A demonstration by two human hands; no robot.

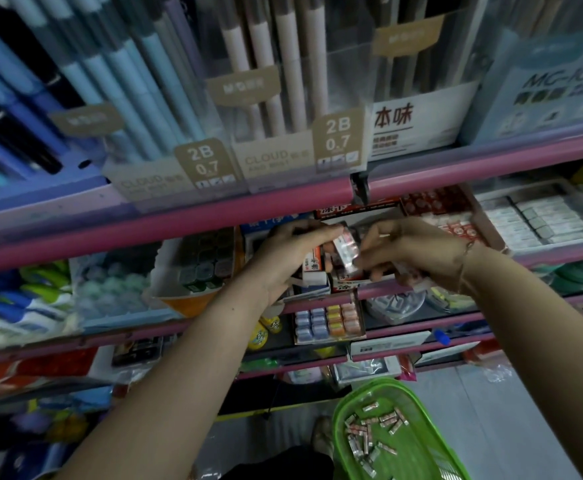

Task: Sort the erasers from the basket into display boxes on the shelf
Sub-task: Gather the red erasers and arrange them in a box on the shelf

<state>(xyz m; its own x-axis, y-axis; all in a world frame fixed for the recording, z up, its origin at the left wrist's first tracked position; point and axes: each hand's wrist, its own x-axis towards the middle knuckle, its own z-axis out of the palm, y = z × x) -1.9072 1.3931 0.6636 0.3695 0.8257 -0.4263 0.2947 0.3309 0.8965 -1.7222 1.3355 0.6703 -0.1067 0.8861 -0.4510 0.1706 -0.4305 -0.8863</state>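
Observation:
Both of my hands reach into the second pink shelf (165,225). My left hand (293,251) grips a small stack of wrapped erasers (347,249) between thumb and fingers, above a red and white display box (347,282). My right hand (411,252) pinches the lower right corner of the same stack, and more wrapped erasers show under its palm. Down at the bottom right stands the green basket (421,427) with several small wrapped erasers (369,434) lying in it.
Pencil and lead boxes (210,164) marked 2B 0.7 fill the shelf above. A clear tray of white erasers (532,220) sits to the right, a dark eraser box (202,261) to the left. Coloured erasers (328,320) lie one shelf lower.

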